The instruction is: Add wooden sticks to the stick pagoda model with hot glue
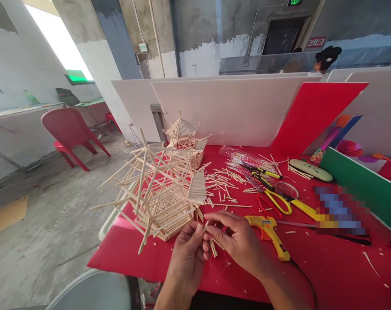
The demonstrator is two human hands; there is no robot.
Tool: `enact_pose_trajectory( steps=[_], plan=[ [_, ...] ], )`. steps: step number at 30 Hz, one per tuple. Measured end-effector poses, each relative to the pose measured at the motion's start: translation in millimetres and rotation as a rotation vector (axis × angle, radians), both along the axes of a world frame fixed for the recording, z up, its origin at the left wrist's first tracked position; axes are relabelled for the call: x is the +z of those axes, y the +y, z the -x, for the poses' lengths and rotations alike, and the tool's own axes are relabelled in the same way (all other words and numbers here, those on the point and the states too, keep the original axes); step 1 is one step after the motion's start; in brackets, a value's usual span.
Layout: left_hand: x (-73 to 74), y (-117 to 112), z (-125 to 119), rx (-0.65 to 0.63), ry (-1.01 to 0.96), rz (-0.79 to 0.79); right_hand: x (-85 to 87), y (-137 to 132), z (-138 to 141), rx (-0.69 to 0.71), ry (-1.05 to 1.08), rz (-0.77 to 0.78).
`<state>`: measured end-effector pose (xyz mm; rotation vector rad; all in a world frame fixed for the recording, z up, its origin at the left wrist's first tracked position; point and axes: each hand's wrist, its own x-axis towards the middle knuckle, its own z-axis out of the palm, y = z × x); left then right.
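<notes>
My left hand [189, 252] and my right hand [237, 237] meet above the front of the red table. Both pinch a short wooden stick [206, 224] between thumb and fingers; most of it is hidden. Just below them a few pale sticks [213, 249] show. Left of the hands stands a wooden-stick model [169, 211] with an open, partly covered roof frame. Behind it is a similar pavilion model [182, 129] with a pointed roof. A yellow glue gun [272, 239] lies right beside my right hand.
Loose cut sticks [221, 183] and a plastic bag of sticks [247, 159] lie behind the hands. Yellow-handled scissors [279, 201], a pencil case [311, 169] and a green board [359, 189] are to the right. White panels [234, 112] stand behind; a person [326, 60] is beyond.
</notes>
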<state>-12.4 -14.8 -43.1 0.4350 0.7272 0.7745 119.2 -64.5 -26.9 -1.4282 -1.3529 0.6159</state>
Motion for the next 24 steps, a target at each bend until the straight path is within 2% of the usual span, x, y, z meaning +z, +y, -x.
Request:
enact_pose_trajectory(
  steps=[4,9,15,19,24],
  plan=[
    [3.5,-2,3,-0.017,0.043,-0.079,-1.1,1,-1,0.009,-0.082,-0.130],
    [6.7,-5,5,-0.004,0.160,-0.202,0.6,0,1,-0.070,-0.158,-0.168],
    [5.3,-11,3,0.060,0.193,-0.327,-1.8,-4,4,-0.056,-0.147,-0.127],
    [1.3,-15,2,0.108,0.196,-0.374,-3.8,-7,9,-0.112,-0.175,-0.144],
    [-1.1,-16,5,0.094,0.188,-0.424,-5.7,-11,19,-0.141,-0.086,-0.101]
  ],
)
